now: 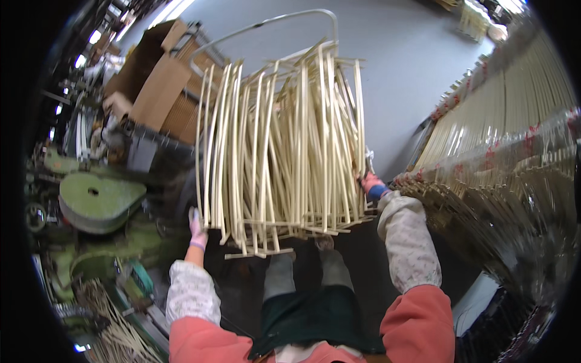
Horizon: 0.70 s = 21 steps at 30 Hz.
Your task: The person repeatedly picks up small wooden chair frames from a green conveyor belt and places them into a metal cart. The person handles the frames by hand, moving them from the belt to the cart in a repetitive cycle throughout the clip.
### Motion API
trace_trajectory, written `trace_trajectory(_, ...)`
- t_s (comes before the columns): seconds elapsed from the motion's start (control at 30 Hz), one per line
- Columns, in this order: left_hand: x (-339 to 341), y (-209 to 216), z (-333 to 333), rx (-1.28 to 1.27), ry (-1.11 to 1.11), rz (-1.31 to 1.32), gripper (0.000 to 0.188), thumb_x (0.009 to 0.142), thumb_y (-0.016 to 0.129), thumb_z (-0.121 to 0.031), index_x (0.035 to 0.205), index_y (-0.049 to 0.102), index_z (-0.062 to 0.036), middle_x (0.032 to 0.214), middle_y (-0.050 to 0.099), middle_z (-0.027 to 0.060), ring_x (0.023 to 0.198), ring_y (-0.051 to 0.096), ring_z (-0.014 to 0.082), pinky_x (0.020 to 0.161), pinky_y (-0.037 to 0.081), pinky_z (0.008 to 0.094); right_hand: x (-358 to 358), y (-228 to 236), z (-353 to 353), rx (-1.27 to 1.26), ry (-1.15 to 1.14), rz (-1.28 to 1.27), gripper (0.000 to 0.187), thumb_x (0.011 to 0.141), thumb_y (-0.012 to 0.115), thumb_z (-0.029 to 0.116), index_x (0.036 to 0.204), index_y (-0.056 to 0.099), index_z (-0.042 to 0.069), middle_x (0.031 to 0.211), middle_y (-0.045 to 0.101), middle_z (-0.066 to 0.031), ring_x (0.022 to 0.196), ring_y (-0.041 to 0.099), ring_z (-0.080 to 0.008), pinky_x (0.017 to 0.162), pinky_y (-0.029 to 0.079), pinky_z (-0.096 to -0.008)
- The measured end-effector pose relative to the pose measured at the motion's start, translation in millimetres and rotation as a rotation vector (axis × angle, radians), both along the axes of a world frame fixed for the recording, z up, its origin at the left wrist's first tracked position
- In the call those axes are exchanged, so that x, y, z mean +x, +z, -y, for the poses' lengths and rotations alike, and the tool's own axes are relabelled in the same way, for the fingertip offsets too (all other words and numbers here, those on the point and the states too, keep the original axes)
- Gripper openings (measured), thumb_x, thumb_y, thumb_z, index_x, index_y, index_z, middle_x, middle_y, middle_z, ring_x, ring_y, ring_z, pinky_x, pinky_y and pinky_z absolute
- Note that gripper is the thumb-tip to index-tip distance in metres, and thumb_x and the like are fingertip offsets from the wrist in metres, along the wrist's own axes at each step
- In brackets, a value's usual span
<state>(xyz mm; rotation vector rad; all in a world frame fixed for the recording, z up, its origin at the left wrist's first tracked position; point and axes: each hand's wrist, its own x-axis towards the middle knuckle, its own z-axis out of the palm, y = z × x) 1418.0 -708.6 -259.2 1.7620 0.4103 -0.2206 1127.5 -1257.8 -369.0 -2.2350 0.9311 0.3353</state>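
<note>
A large loose pile of long, pale-yellow strips (260, 139) lies in front of me, many with short crosswise ends. What they are made of is hard to tell. At the pile's near left corner, my left hand (197, 231), in a pale pink glove, rests alongside the outermost strip with its fingers stretched forward. My right hand (373, 185), in a pink and blue glove, is closed at the pile's right side; its fingertips are partly hidden, and what they grip cannot be made out. Beyond the pile rises a looped metal cart handle (266, 23).
To the left are an open cardboard box (158, 91) and a green machine (100, 202). More strips (115, 327) lie at the lower left. At right stands a tall stack of similar strips (496, 121) wrapped in clear film. Grey floor (399, 66) extends beyond the cart.
</note>
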Motion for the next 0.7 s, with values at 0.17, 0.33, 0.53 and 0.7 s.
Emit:
trace_trajectory(0.17,-34.6,19.4,-3.2,-0.165,0.137,-0.058,0.075,0.08,0.052,-0.05,0.139,0.015,-0.0208,0.137,0.03,0.0095,0.122,0.034,0.0261,0.097,0.028,0.0456,-10.7,22.4,21.9,0.29,-0.194,0.182,0.054,0.085,0.042,0.053,0.111,0.053,0.006,0.1,0.058,-0.0156,0.092,0.053,-0.0257,0.082,0.041,-0.0357)
trace_trajectory(0.33,-146.8,30.3,12.7,-0.369,0.475,-0.069,0.074,0.082,0.037,-0.058,0.131,0.031,-0.0034,0.135,0.032,0.0154,0.122,0.032,0.0273,0.101,0.024,0.0396,2.0,131.7,-46.6,-0.41,0.063,0.728,0.034,0.081,0.055,0.026,0.109,0.053,0.007,0.11,0.053,-0.016,0.103,0.049,-0.0343,0.088,0.039,-0.0401)
trace_trajectory(0.53,-218.3,45.3,103.7,-1.338,-0.037,-0.479,0.09,0.069,0.032,-0.076,0.137,0.023,-0.0182,0.144,0.015,0.0126,0.128,0.02,0.0364,0.104,0.01,0.0528,42.2,194.0,-154.8,-0.251,0.81,0.213,0.033,0.08,0.051,0.027,0.111,0.054,0.013,0.115,0.051,-0.0113,0.111,0.044,-0.0296,0.094,0.035,-0.043)
trace_trajectory(0.7,-208.7,45.1,91.1,-1.386,0.093,-0.636,0.082,0.075,0.031,-0.072,0.132,0.034,-0.0142,0.137,0.031,0.0114,0.125,0.027,0.0314,0.102,0.019,0.053,-3.5,183.5,-162.2,-0.419,0.476,0.186,0.037,0.077,0.054,0.03,0.113,0.053,0.019,0.12,0.05,-0.0077,0.116,0.04,-0.031,0.1,0.03,-0.0416)
